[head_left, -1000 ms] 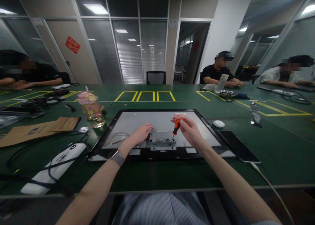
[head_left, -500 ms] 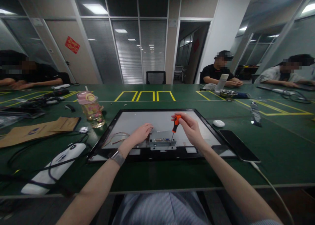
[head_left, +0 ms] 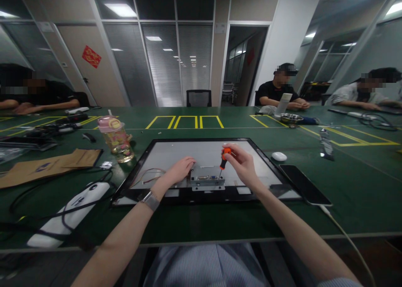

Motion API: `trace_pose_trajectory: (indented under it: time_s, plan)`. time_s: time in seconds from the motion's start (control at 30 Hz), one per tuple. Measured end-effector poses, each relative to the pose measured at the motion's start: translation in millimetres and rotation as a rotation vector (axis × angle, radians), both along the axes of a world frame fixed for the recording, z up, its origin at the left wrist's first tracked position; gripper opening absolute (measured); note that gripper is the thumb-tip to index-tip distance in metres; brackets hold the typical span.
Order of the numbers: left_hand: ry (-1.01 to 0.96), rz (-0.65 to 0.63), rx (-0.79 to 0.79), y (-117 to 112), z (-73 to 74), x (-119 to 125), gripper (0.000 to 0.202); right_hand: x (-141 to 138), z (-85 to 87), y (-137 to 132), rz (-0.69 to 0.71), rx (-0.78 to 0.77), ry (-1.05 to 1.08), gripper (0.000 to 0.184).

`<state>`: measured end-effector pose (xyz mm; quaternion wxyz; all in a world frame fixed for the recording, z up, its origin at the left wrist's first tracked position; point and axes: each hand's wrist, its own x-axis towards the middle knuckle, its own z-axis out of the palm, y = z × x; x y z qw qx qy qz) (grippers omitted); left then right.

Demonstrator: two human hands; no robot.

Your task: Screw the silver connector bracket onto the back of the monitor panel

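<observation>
- Screwdriver (head_left: 224, 159) with an orange-and-black handle, steeply tilted above the right part of the metal bracket (head_left: 204, 188); its top leans right, and its thin shaft slopes down to the left.
- Right hand (head_left: 241, 165): thumb and fingers pinch the handle from its right side, with the wrist coming in from the near right.
- The bracket lies left and near of this hand, its long axis running left to right, so the steep shaft stands across that line. The shaft's lower end comes down beside the blue connector (head_left: 214, 178); whether the tip sits on a screw is too small to tell. The right hand is the nearer one to this spot.
- Left hand (head_left: 180, 170): fingers close together, back of the hand up, at the bracket's left end; I cannot tell whether they grip its edge or merely rest there.
- Display panel (head_left: 169, 152) lies flat on the green surface (head_left: 220, 226), grey back upward within a black frame, with the bracket on its near part. Thin wires (head_left: 152, 170) curl over its left side.
- Right of the panel are a white rounded case (head_left: 279, 156) and a smartphone (head_left: 304, 185); left of it stands a pink-lidded cup (head_left: 114, 137).
</observation>
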<state>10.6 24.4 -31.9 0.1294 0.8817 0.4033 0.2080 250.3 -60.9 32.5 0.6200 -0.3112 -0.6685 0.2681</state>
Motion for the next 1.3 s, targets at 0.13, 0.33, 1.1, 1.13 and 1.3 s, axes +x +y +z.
trace_pose_trajectory:
  time_s: [0.13, 0.33, 1.1, 1.13, 1.3]
  plan:
    - [-0.001, -0.001, 0.002, -0.3, 0.3, 0.2, 0.038, 2.0, 0.6, 1.3, -0.057, 0.033, 0.003, 0.016]
    - [0.002, -0.003, 0.001, -0.5, 0.9, 0.5, 0.038, 4.3, 3.3, 0.0, 0.032, -0.02, -0.027, 0.026]
    - [0.02, 0.01, -0.01, -1.8, 2.3, 0.9, 0.039, 4.4, -1.2, 4.1, 0.109, -0.097, 0.183, 0.013]
    - [0.021, 0.013, -0.01, -2.7, 3.0, 1.1, 0.039, 3.9, -0.1, 3.3, 0.154, -0.127, 0.206, 0.015]
    - [0.026, 0.02, -0.012, -8.1, 8.2, 3.3, 0.037, 2.4, 3.7, 1.6, 0.263, -0.17, 0.254, 0.018]
